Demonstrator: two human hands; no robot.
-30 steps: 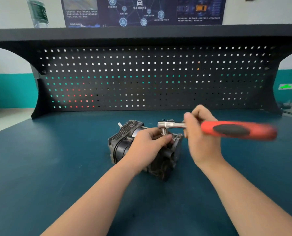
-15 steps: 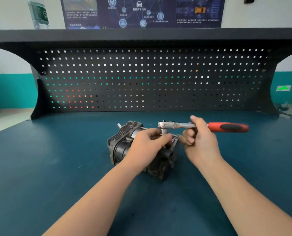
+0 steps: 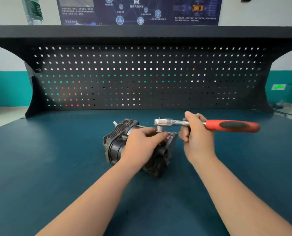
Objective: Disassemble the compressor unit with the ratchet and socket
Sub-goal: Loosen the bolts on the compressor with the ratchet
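The dark metal compressor unit [image 3: 118,142] lies on its side at the middle of the blue bench top. My left hand [image 3: 142,143] lies over its top, fingers curled round the body just under the socket [image 3: 159,128]. The ratchet [image 3: 169,122] has a chrome head and shaft and a red and black handle [image 3: 232,126] pointing right, with its socket standing down on the unit. My right hand [image 3: 195,133] grips the chrome shaft just left of the red handle, thumb on top. The bolt under the socket is hidden.
A black pegboard back panel [image 3: 145,77] rises behind the bench, with a shelf on top carrying a clear bottle [image 3: 33,10]. A dark poster [image 3: 138,9] hangs on the wall above. The blue bench top [image 3: 56,167] stretches to both sides of the unit.
The ratchet handle swung away from me and then a little back toward me. My right hand slid along toward the chrome shaft. My left hand stayed on the compressor.
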